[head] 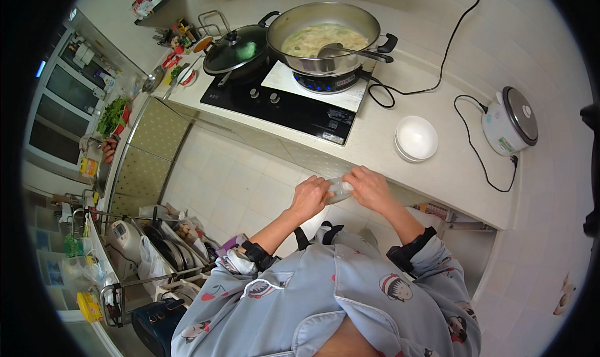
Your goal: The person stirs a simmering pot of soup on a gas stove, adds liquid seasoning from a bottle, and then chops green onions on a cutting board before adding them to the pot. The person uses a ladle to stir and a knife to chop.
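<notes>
Between my two hands, in front of the counter's edge, is a small clear container (338, 191) with a whitish cap. My left hand (311, 197) grips its body from the left. My right hand (368, 188) has its fingers around the capped end. Beyond them, a large steel pot (323, 62) of pale soup with green bits stands on a round electric cooker (328, 81); a ladle (333, 50) rests in it. Stacked white bowls (416, 138) sit on the counter to the right of the hob.
A lidded dark wok (239, 52) stands on the black hob (281, 108). At the right are a rice cooker (510, 121) and its black cord. Leafy greens (112, 115) lie in a red basin at the far left. A loaded rack (154, 278) stands at lower left.
</notes>
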